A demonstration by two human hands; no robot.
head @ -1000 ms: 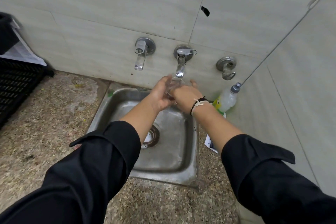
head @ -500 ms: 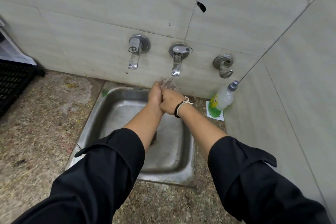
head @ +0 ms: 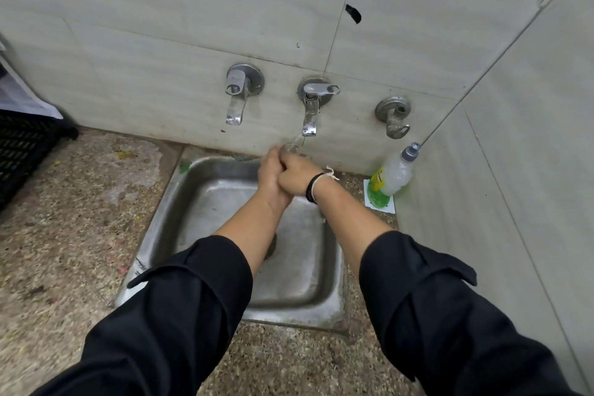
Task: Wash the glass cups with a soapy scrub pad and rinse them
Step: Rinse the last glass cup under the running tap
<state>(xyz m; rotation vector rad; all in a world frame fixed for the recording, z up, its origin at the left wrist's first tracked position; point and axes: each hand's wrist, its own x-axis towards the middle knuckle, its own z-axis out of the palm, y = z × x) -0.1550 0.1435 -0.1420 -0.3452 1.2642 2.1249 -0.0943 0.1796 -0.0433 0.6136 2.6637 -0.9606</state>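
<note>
A clear glass cup (head: 293, 148) sits just under the middle tap (head: 311, 112), over the back of the steel sink (head: 308, 283). Water runs from that tap onto the cup. My left hand (head: 271, 175) and my right hand (head: 297, 178) are pressed together around the cup's lower part, fingers curled on it. Most of the cup is hidden by the hands. No scrub pad shows.
A left tap (head: 236, 96) and a right wall fitting (head: 393, 116) flank the middle tap. A dish soap bottle (head: 390, 175) leans in the right corner on a white card. A black crate (head: 22, 151) stands at the left on the speckled stone counter (head: 70, 219).
Both hands with the cup have stayed under the middle tap, closing tighter together. The view has shifted a little to the right.
</note>
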